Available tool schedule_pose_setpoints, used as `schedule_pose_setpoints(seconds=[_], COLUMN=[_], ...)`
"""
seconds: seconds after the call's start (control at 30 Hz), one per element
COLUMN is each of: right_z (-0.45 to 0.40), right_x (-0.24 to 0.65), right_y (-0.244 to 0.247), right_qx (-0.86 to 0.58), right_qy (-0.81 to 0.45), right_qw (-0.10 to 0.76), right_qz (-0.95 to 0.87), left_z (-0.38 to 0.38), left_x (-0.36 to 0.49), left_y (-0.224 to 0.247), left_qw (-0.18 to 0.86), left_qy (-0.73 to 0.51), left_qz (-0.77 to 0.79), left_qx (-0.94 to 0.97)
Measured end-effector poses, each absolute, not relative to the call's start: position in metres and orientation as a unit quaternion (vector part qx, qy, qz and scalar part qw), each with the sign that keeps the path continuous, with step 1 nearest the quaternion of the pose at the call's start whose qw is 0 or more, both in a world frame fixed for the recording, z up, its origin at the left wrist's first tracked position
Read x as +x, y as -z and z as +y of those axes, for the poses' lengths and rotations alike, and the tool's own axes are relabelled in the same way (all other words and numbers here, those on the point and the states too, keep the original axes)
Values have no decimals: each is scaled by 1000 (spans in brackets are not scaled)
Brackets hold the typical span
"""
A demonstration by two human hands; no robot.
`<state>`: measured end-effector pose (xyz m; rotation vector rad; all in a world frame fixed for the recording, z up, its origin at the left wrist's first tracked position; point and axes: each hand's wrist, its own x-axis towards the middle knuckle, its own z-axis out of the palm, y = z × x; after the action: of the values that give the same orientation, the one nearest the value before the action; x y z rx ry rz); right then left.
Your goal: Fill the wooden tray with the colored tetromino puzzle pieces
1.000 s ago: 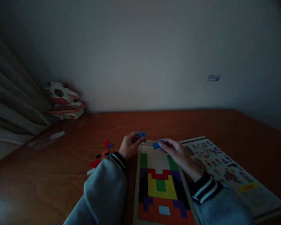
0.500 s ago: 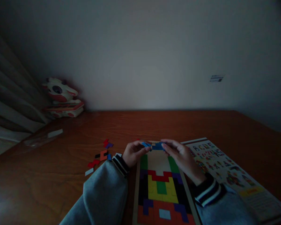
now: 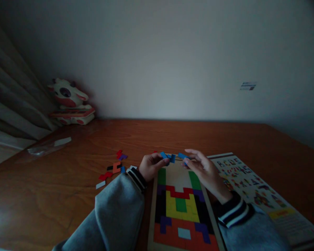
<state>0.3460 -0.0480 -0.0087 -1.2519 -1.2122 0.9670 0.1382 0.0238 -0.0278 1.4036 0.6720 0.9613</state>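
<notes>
Judging by the poise of both hands, busy turning and comparing blue shapes in the air over the far end of the puzzle tray (image 3: 177, 177), not yet setting anything down. Pinching blue shapes (image 3: 173, 159) between thumb and fingers of the left hand (image 3: 151, 167); overlapping too much there to count surely. Gripping another blue piece (image 3: 182, 156) in the right hand (image 3: 205, 170), close to the thumb tip, with a raised index finger. Seemingly just apart from the left hand's shapes.

Underneath, lying flat on the tabletop (image 3: 42, 195): the tray, packed at the near end with orange pieces (image 3: 170, 230), then black, purple and yellow pieces (image 3: 170, 209), a red row (image 3: 175, 192), and a green piece (image 3: 162, 176) along each side. Bare between the green ones and beyond.

Next, probably calls for choosing one way round for each blue shape, then lowering flat into that pale bare stretch without nudging the red row. Best to keep a light pinch, well clear of the edges meant to meet. For comparison, close by on the right: a printed sheet (image 3: 253, 181) of figures, too dim to read. Loose pieces (image 3: 117, 167) scattered left of the tray, within easy reach.
</notes>
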Motion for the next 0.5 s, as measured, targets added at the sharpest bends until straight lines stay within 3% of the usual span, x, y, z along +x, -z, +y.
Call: schedule_pose_setpoints(seconds=[0.2, 0.5], right_z=[-47, -45], right_x=[353, 358], right_y=[9, 16], right_qx=[-579, -588], right_qy=[-335, -316], right_qw=[455, 426], right_qz=[-587, -612], left_z=[27, 29], left_x=[139, 138], left_y=[31, 32], left_qw=[624, 619], left_qy=[-394, -377], left_qz=[300, 322], left_qx=[604, 610])
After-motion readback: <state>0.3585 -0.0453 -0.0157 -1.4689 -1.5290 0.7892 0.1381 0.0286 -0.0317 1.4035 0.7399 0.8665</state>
